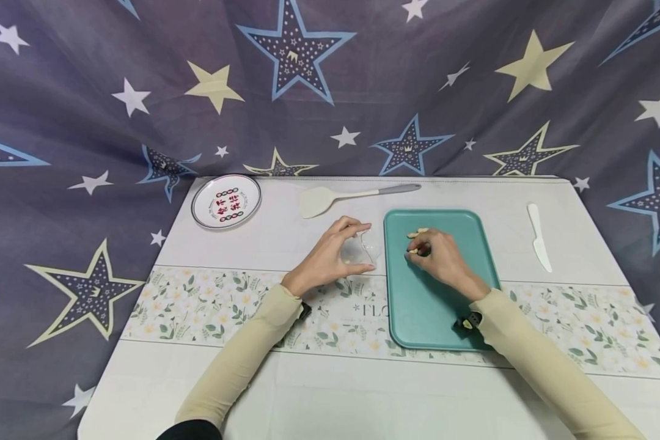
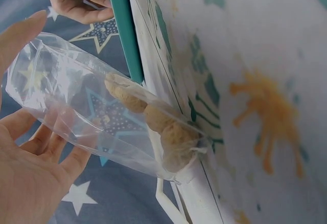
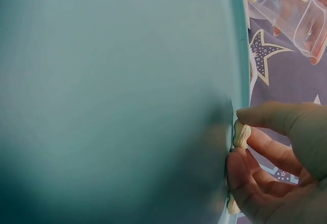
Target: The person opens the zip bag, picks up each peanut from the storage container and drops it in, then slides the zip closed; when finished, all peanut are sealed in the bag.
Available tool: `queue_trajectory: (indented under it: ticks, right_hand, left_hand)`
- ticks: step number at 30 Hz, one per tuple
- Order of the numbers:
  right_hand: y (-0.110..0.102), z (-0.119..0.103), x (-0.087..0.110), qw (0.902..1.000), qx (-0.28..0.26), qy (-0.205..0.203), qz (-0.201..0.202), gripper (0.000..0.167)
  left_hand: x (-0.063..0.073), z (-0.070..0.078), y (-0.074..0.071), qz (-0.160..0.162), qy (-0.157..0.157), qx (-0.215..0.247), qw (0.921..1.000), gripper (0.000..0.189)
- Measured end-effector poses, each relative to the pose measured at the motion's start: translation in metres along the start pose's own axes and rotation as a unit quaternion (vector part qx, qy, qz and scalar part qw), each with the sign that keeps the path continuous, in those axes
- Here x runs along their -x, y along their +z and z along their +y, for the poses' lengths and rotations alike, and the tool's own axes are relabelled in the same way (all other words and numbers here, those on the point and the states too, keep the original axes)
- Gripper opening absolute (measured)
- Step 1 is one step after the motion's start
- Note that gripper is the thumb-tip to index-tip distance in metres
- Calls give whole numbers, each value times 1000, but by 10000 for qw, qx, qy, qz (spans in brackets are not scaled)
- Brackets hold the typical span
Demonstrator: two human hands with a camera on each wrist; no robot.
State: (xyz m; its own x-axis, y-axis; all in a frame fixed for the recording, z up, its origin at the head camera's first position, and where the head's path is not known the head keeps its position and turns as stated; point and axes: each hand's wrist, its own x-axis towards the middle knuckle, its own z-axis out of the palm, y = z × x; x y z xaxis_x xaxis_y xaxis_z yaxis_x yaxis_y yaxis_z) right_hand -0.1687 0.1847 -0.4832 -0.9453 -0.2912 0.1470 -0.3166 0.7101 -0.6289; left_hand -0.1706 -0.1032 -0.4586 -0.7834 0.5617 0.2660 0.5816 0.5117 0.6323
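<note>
My left hand (image 1: 330,253) holds a clear plastic bag (image 2: 76,96) at its mouth, thumb and fingers spread wide around the opening. Several peanuts (image 2: 166,127) lie at the bottom of the bag, which stands on the tablecloth just left of the teal tray (image 1: 437,311). Over the tray's upper part, my right hand (image 1: 440,256) has thumb and fingertips on a peanut (image 3: 241,134), pinching it close to the tray surface. More peanuts (image 1: 418,233) lie just beyond those fingers, partly hidden by the hand in the right wrist view.
Behind the left hand lies a white spatula (image 1: 319,201) with a grey handle end. A round plate (image 1: 200,205) with red lettering sits at the back left. Right of the tray is a white plastic knife (image 1: 538,238). A star-patterned curtain (image 1: 330,122) hangs along the table's back edge.
</note>
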Motion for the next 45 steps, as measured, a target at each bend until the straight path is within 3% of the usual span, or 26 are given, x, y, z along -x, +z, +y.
queue_trajectory:
  ticks: [17,45]
  right_hand:
    - [-2,-14,1,9998,-72,-102,183,11]
    - [-3,-67,3,9923,-984,-528,529,21]
  left_hand:
    - [-2,-1,1,-21,-27,22,10000,82]
    - [-4,0,2,-16,88,76,9999,83]
